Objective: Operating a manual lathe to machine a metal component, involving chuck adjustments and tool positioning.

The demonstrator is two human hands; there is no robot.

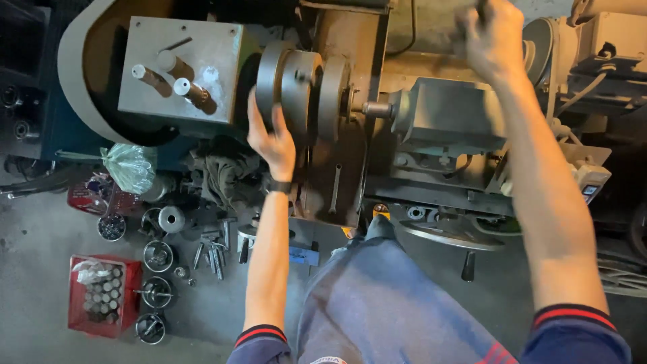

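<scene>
Seen from above, standing at a lathe; left hand laid flat and open against the round grey chuck, fingers spread over its rim and face, thumb pointing up along the left edge, nothing clasped, a dark band at the wrist; chuck mounted just right of the grey headstock box, whose three short levers with pale knobs stick out; right hand raised to the far side of the machine, above the grey tailstock, fingers curled over something at the top edge of the view, blurred, so cannot tell what is gripped or how tightly; tailstock spindle pointing at the chuck, just short of it; large handwheel low on the machine front, near the knee of the grey trousers; on the concrete floor to the left, a red crate full of short metal cylinders, several round steel parts beside it, loose tools scattered near, a green plastic bag knotted higher up, a dirty rag heaped under the headstock
</scene>
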